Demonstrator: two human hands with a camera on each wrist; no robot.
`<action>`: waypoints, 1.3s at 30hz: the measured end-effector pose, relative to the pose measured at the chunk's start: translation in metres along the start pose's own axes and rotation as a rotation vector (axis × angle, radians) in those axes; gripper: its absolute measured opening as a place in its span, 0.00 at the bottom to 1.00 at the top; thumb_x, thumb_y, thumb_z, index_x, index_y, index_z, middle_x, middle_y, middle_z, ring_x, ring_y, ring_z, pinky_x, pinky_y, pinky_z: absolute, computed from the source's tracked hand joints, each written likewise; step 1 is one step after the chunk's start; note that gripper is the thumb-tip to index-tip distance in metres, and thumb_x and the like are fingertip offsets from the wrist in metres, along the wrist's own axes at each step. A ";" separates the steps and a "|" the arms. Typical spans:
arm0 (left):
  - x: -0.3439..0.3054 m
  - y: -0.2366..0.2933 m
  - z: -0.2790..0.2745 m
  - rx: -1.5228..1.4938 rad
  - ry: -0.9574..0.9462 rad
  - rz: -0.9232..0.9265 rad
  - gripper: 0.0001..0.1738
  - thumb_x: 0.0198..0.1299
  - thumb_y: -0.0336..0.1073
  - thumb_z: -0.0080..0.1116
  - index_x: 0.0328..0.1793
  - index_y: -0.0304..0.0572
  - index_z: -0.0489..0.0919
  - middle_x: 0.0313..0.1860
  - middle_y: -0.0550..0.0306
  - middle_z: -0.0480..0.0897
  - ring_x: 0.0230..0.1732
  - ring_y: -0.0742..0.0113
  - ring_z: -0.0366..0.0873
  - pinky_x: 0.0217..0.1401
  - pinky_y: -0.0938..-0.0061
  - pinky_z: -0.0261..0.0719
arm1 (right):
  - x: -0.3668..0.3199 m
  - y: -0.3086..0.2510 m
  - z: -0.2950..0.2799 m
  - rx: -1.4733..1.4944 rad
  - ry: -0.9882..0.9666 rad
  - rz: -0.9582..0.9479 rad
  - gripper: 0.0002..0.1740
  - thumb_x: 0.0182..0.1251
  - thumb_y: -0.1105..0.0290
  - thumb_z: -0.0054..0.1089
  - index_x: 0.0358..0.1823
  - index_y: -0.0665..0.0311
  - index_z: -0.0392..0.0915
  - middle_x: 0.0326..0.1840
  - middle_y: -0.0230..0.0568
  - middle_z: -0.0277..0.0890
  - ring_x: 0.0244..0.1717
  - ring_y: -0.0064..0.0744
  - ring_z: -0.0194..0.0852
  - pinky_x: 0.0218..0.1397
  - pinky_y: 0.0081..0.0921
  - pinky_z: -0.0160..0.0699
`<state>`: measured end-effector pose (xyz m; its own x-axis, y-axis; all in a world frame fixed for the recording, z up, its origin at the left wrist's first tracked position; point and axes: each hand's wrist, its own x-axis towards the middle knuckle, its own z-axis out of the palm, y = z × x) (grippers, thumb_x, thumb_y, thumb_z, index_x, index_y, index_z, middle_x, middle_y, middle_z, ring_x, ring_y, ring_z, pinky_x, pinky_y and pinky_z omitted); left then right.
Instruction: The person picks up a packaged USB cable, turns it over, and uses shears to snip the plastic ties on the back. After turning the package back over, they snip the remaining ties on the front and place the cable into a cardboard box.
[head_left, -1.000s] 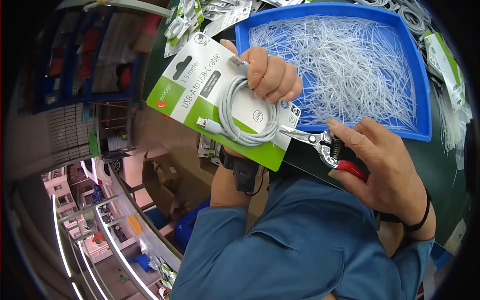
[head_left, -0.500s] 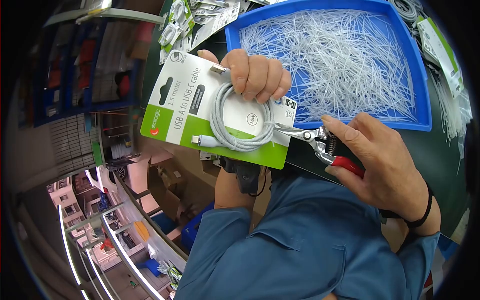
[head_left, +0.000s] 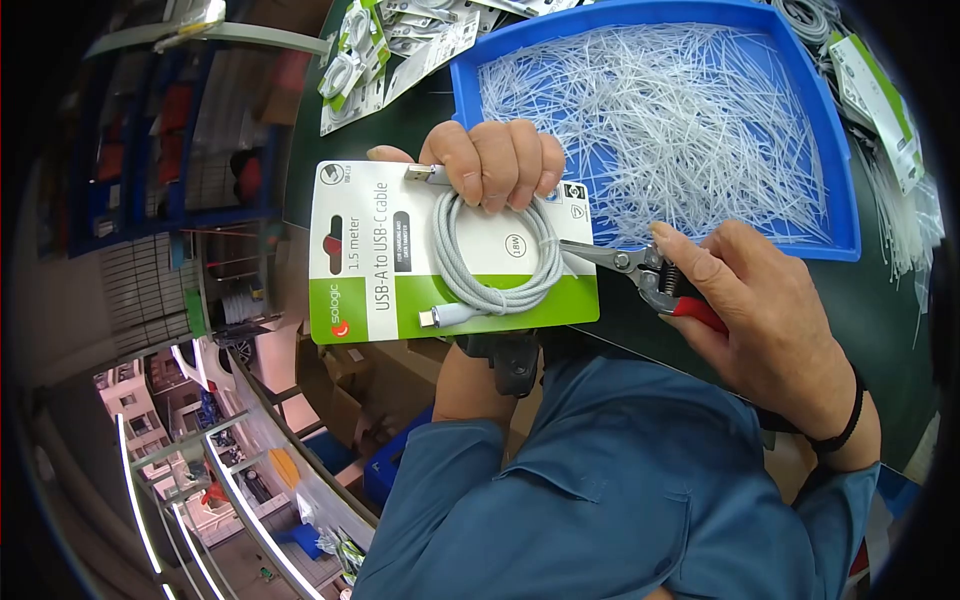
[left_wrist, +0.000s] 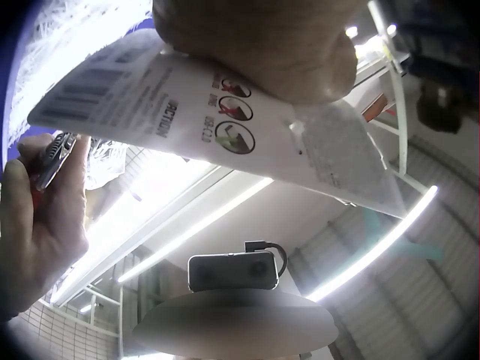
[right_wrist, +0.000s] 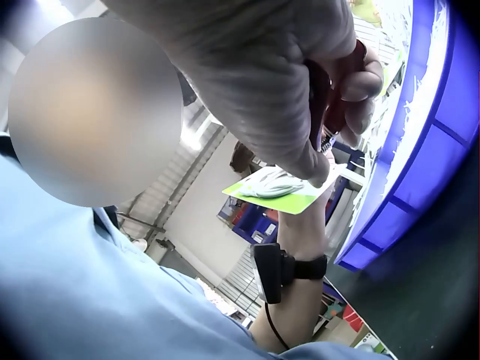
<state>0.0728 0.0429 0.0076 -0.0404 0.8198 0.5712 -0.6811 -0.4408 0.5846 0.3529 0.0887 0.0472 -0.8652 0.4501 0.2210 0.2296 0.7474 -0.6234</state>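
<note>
In the head view my left hand (head_left: 497, 165) grips the top edge of a green and white cable card (head_left: 352, 305), its fingers curled over the front. A grey braided USB cable (head_left: 447, 255) lies coiled on that card, with its USB-C plug (head_left: 446, 317) at the lower left and a thin tie at the coil's right side. My right hand (head_left: 775, 325) holds red-handled snips (head_left: 658, 285), whose pointed blades reach to the coil beside that tie. The printed back of the card (left_wrist: 176, 112) faces the left wrist camera.
A blue tray (head_left: 852, 195) heaped with white plastic ties (head_left: 670, 130) stands on the dark green table (head_left: 850, 310) behind my hands. More carded cables (head_left: 355, 60) lie at the back left. Another card (head_left: 880, 110) and loose ties (head_left: 900, 235) are right of the tray.
The card has turned from a slant to nearly level, its left end dropping lower in the head view. The snips stay at the coil's right side, and both hands keep their hold.
</note>
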 end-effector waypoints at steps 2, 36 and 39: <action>-0.001 -0.001 0.001 -0.012 0.008 0.001 0.35 0.88 0.61 0.29 0.32 0.47 0.74 0.24 0.62 0.68 0.31 0.68 0.61 0.46 0.65 0.66 | -0.001 0.003 0.001 -0.014 -0.003 -0.012 0.46 0.48 0.78 0.82 0.75 0.57 0.78 0.40 0.43 0.73 0.36 0.44 0.77 0.39 0.41 0.78; -0.005 -0.036 0.029 0.098 0.370 0.137 0.40 0.87 0.64 0.22 0.30 0.47 0.72 0.21 0.61 0.67 0.28 0.64 0.63 0.40 0.64 0.67 | 0.016 0.020 0.010 0.598 0.269 0.172 0.18 0.63 0.82 0.74 0.50 0.67 0.76 0.34 0.40 0.79 0.30 0.29 0.81 0.37 0.27 0.79; -0.017 0.014 0.009 0.147 0.401 0.260 0.37 0.88 0.60 0.25 0.29 0.47 0.70 0.20 0.62 0.63 0.27 0.66 0.59 0.39 0.64 0.65 | 0.015 0.035 -0.004 0.523 0.281 0.229 0.17 0.63 0.81 0.74 0.49 0.67 0.75 0.33 0.38 0.80 0.30 0.25 0.81 0.36 0.25 0.78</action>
<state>0.0702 0.0194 0.0109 -0.4925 0.7392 0.4593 -0.5023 -0.6724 0.5436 0.3496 0.1236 0.0324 -0.6536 0.7344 0.1829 0.0854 0.3117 -0.9463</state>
